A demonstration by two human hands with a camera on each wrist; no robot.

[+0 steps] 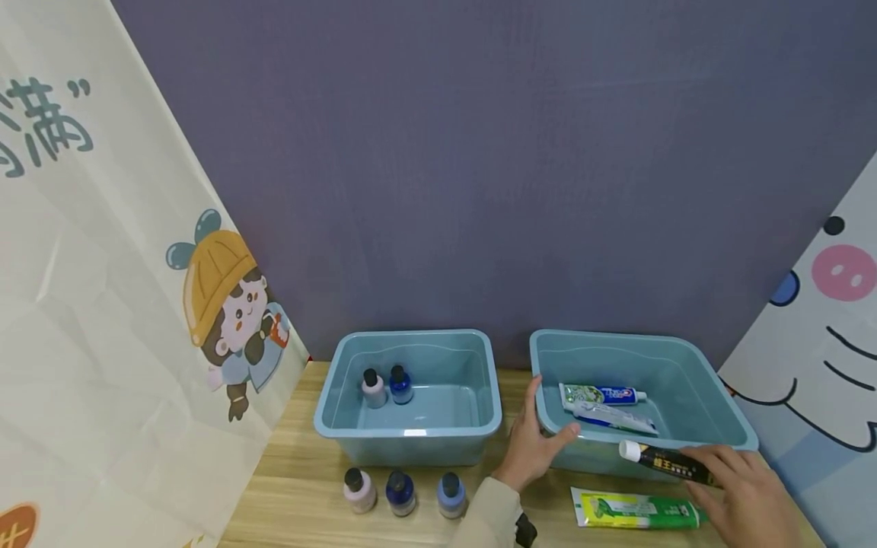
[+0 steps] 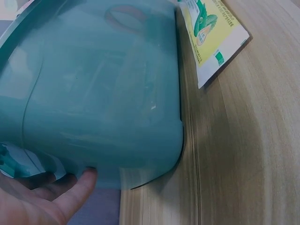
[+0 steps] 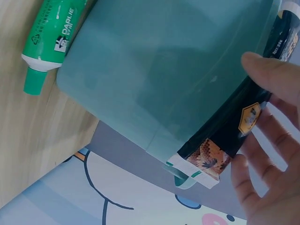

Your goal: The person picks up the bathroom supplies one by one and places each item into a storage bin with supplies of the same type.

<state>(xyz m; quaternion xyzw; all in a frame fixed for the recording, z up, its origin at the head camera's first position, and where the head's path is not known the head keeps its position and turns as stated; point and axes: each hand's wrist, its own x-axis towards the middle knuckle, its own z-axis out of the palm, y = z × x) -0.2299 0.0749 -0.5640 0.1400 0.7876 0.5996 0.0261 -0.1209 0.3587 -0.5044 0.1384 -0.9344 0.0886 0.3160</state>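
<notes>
While left hand [image 1: 532,450] spreads its fingers wide against right bin [image 1: 596,458], seemingly steadying it | right hand [image 1: 750,491] grips black tube [image 1: 670,462] mid-body | probably for balance

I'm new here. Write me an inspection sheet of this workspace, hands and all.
Surface: wood-grain table.
Job's things: black tube; green-yellow tube on the table; two tubes inside the right bin; two bottles inside the left bin; three bottles in front of it.
Clutter: nothing seen.
Hands: left hand touches the right bin's corner; right hand holds the black tube.
Cables: nothing seen.
Surroundings: purple-grey backdrop, cartoon panels both sides.
</notes>
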